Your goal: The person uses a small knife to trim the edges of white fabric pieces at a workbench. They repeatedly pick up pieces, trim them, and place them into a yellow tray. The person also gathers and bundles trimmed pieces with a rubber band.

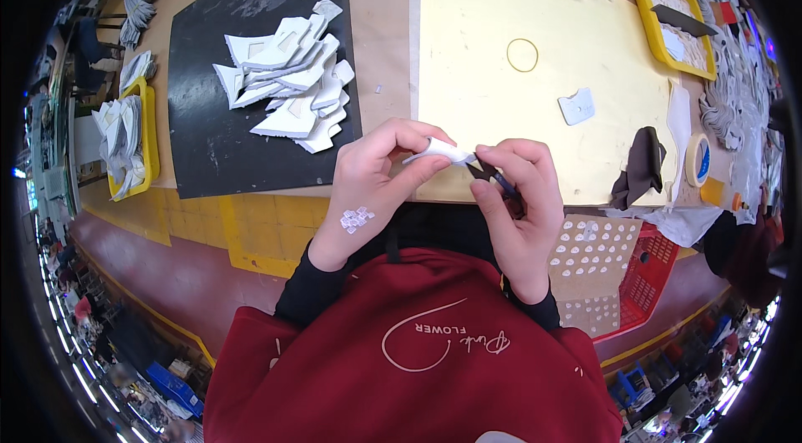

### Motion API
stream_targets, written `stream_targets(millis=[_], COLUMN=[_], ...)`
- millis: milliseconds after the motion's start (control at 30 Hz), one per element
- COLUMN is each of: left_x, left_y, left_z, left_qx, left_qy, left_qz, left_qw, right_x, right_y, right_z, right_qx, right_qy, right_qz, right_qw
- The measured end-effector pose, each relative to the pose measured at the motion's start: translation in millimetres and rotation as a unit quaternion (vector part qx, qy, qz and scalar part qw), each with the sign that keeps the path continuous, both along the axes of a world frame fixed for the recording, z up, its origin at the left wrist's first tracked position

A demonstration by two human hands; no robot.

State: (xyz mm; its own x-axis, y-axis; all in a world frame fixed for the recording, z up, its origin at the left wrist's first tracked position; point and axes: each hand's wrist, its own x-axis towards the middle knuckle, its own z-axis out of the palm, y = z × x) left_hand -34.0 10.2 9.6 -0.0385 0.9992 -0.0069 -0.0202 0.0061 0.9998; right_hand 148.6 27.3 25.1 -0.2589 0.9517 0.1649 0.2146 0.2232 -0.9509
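In front of my body, my left hand pinches a curled white shoe-upper piece between thumb and fingers. Small white squares, like stickers, cling to the back of that hand near the wrist. My right hand is closed around small dark-bladed snips, partly hidden by the fingers. The tips of the snips meet the right end of the white piece. A heap of similar white pieces lies on the black board to the left.
The black board and a pale yellow board cover the table. On the yellow one are a rubber band, a small white piece and a dark cloth. Yellow baskets stand either side; a red crate sits lower right.
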Motion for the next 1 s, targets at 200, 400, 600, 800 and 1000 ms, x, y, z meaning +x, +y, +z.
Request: stream_targets(millis=[200,400,600,800,1000], left_x=[3,4,4,3,11], left_y=[0,0,-2,5,16], left_z=[5,3,-1,12,6], left_qx=[0.004,0.020,0.039,0.028,0.130], left_qy=[-0.021,0.029,0.036,0.102,0.101], left_qz=[-0.004,0.002,0.003,-0.036,0.002], left_qw=[1.000,0.999,0.999,0.994,0.986], right_x=[-3,-3,-4,1,9], right_y=[1,1,-1,2,4], right_z=[1,0,1,-8,-12], right_qx=[0.017,0.016,0.014,-0.052,-0.353], right_qy=[-0.023,-0.013,-0.030,0.000,0.237], right_qz=[0.005,0.008,0.018,0.039,0.027], right_qw=[1.000,1.000,0.999,0.998,0.905])
